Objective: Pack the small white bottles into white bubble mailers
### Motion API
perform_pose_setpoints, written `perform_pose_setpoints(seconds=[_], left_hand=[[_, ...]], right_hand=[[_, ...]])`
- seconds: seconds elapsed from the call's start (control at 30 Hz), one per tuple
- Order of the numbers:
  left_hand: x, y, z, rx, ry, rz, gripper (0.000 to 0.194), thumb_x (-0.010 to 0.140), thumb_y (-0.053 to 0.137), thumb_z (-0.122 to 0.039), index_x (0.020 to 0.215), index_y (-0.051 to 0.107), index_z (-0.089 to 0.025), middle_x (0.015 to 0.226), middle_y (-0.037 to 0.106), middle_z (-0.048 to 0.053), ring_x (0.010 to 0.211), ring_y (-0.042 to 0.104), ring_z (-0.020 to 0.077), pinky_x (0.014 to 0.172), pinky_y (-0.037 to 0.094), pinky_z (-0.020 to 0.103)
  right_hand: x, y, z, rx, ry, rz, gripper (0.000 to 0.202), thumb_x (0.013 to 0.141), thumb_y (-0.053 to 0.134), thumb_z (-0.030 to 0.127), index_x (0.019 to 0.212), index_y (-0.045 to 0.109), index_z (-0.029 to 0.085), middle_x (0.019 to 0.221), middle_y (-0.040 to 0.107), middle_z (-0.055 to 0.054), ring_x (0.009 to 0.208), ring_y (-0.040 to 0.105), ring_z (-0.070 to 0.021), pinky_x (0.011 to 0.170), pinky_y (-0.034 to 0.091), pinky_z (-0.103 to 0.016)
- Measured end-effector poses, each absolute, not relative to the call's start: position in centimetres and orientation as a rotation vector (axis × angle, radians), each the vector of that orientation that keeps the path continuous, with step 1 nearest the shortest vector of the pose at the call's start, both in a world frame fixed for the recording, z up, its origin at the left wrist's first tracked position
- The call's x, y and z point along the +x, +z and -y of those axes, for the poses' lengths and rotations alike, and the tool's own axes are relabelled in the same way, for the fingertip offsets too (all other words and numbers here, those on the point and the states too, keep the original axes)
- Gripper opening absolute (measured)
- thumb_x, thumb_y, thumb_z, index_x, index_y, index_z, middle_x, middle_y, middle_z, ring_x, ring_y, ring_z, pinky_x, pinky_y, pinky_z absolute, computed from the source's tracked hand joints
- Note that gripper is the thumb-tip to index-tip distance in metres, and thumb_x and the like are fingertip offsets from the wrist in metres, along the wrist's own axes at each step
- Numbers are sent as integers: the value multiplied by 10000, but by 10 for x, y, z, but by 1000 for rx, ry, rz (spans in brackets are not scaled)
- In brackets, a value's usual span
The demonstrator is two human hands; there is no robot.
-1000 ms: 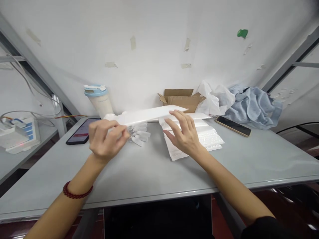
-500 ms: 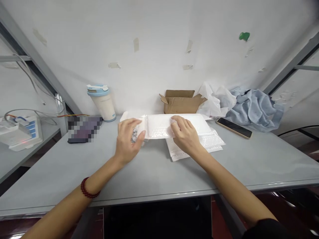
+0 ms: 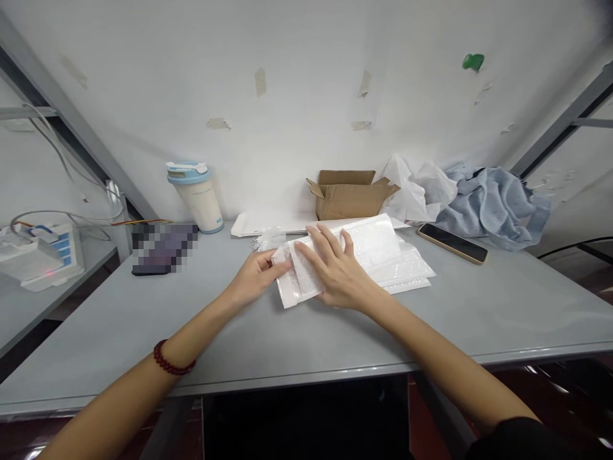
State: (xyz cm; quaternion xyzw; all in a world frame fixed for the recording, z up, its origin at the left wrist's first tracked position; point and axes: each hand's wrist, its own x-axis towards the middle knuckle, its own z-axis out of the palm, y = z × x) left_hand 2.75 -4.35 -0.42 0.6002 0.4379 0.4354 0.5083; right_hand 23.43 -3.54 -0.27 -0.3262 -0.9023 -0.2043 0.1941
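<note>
A white bubble mailer [image 3: 371, 236] slants across the middle of the desk, its left end tilted down toward me. My left hand [image 3: 256, 275] pinches that left end, thumb on top and fingers partly hidden behind it. Across the mailer's top lie the spread fingers of my right hand [image 3: 338, 268], with its thumb at the near edge, so it grips the mailer too. More white bubble mailers [image 3: 407, 268] lie stacked underneath, to the right. Just beyond my left hand sits some crumpled clear plastic [image 3: 269, 239].
A flat white sheet or package [image 3: 258, 222] lies by the wall, near an open cardboard box [image 3: 352, 199]. Left stand a tumbler [image 3: 198, 201] and a dark pixelated item [image 3: 165, 249]. Right are a white plastic bag [image 3: 414, 191], a phone [image 3: 453, 243] and blue cloth [image 3: 495, 207].
The mailer has turned, its left end swinging toward me. My left hand, loosely spread at the end before, now pinches it. My right hand has shifted slightly left and nearer that end.
</note>
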Motion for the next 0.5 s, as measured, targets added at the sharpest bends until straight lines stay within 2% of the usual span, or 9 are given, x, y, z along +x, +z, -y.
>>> perform_pose_setpoints(seconds=[0.07, 0.13, 0.3, 0.5], left_hand=[[31, -3, 46, 1470, 1038, -1080, 311, 719, 706, -457, 843, 676, -174, 777, 697, 29, 733, 633, 191, 673, 509, 308], [33, -3, 47, 1478, 1026, -1114, 325, 677, 723, -468, 782, 665, -167, 730, 681, 23, 673, 611, 176, 611, 489, 285], [36, -3, 48, 1484, 1025, -1231, 372, 650, 726, -484, 571, 589, -147, 551, 566, -13, 527, 497, 115, 494, 376, 230], [35, -7, 44, 1435, 1087, -1276, 369, 604, 781, -467, 574, 602, -145, 544, 551, -25, 520, 462, 102, 471, 337, 215]], right_hand=[[233, -4, 38, -893, -540, 2531, 776, 793, 575, 424, 1442, 269, 129, 1434, 345, -268, 1357, 251, -410, 1025, 207, -655], [231, -5, 38, -881, -538, 2522, 782, 787, 582, 442, 1438, 278, 135, 1369, 401, -254, 1306, 313, -393, 1039, 191, -638], [232, -4, 38, -870, -591, 2523, 837, 697, 645, 335, 1431, 281, 164, 1334, 422, -218, 1246, 358, -367, 1047, 178, -605], [235, 0, 37, -830, -672, 2484, 692, 748, 588, 286, 1386, 344, 172, 1267, 493, -176, 1147, 435, -316, 1021, 219, -557]])
